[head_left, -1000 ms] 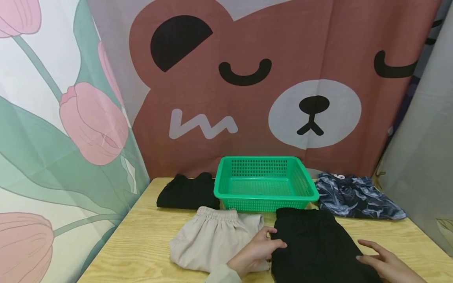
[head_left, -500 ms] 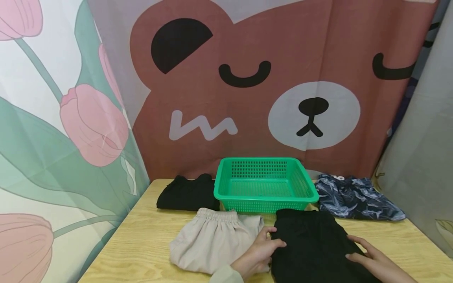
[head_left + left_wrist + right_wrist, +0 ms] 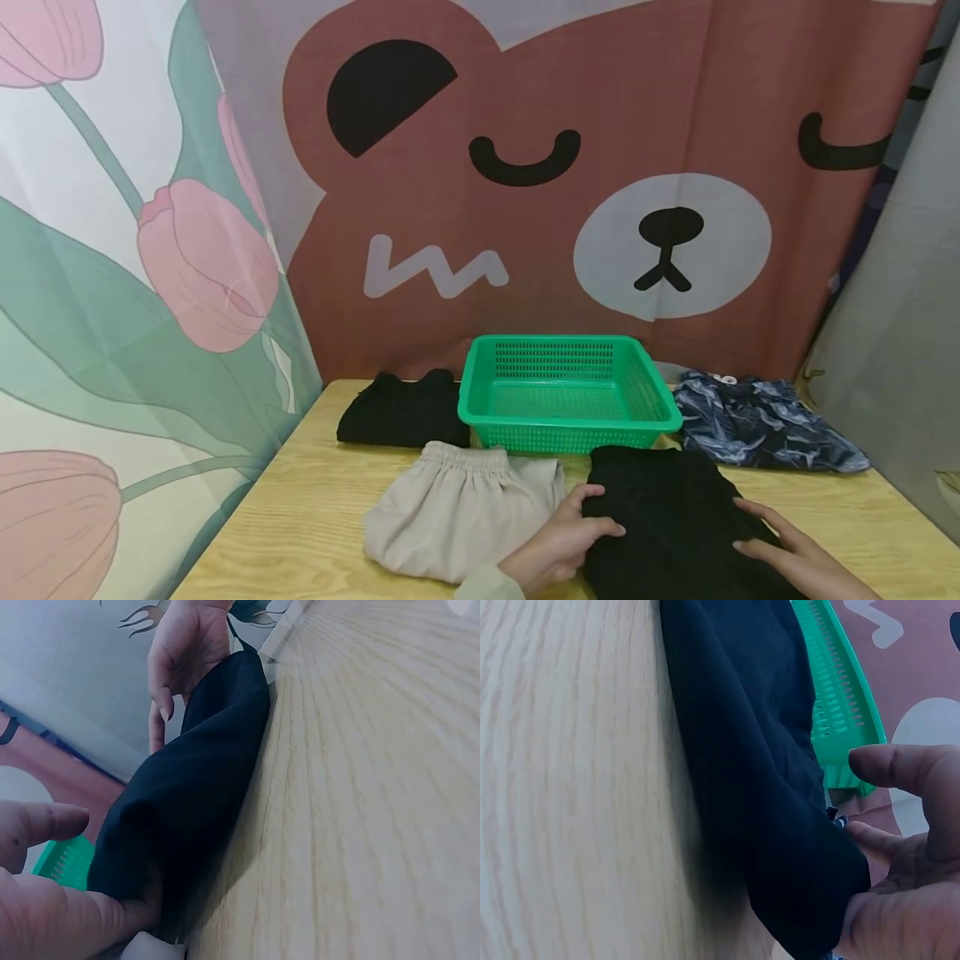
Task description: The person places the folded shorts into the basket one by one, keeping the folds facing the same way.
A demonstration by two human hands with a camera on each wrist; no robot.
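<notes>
A folded black garment lies on the wooden table in front of the green basket. My left hand is at its left edge, thumb and index finger spread apart over the cloth. In the left wrist view the lower digit presses against the side of the fold, while a finger stays straight above it. At the opposite edge, my right hand touches the cloth with thumb and index finger apart. In the right wrist view its palm side meets the end of the fold, with one finger extended clear of it.
Beside the left hand lie beige elastic-waist shorts. A green plastic basket stands at the back of the table. Another folded black garment is left of the basket, a dark blue patterned garment right of it. Printed curtains hang behind.
My right hand has moved left and in over the black garment's right edge. My left hand keeps its place at the left edge. The head view has shifted slightly.
</notes>
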